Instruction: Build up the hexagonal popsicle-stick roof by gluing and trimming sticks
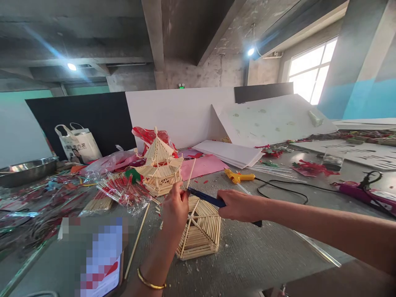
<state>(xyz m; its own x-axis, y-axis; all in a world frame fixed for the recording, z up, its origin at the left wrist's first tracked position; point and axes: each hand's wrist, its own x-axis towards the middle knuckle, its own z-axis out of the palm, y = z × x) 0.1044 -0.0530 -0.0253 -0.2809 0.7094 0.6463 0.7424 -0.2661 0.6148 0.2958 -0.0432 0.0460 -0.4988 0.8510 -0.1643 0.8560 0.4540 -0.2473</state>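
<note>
My left hand (175, 208) is closed in a pinch on a thin wooden stick (191, 173) that points up and a little right. My right hand (236, 205) is closed round a dark blue knife-like tool (206, 198), and its tip meets the stick at my left fingers. Right below both hands a six-sided roof of glued sticks (201, 231) rests on the grey table (247, 251). Behind it stands a tiered pagoda of sticks (159, 165). A gold bangle is on my left wrist.
Packs of sticks in clear wrap (123, 192) lie at left, one long stick (137, 239) beside my left arm. A yellow glue gun (238, 177) with a black cable, pink paper (202, 165), white boards (229, 152), a steel basin (26, 169) and scissors (369, 179) lie around.
</note>
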